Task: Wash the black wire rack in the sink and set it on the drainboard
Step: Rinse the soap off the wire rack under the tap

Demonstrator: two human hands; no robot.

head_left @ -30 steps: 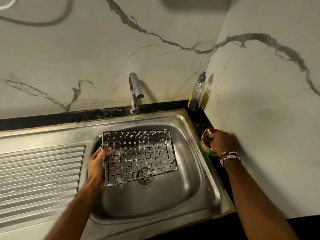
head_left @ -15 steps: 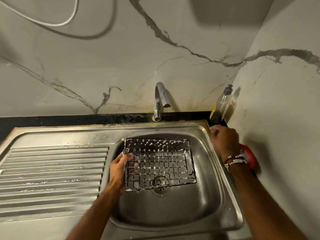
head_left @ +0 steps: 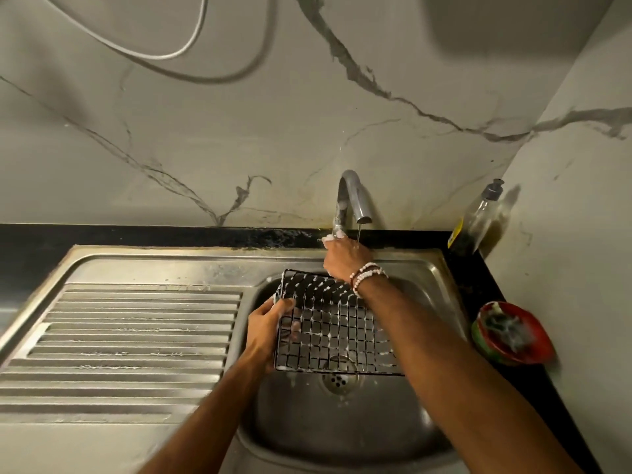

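Sink [head_left: 307,432] on the right, drainboard [head_left: 130,336] on the left, same steel unit. Black wire rack [head_left: 335,326] is in the basin over the drain, soapy, far edge tipped up, long axis roughly left-right.

Left hand [head_left: 265,331]: fingers clamped round the rack's left short edge, the drainboard side, so it's the 1 placed for the lift-out.

Right hand [head_left: 343,258] is off the rack, up at the tap [head_left: 354,196] base. Probably on the handle, but fingers are hidden, can't tell the grip.

Thin stream falls just behind the rack's far edge. Rinse not yet done, I'd say.
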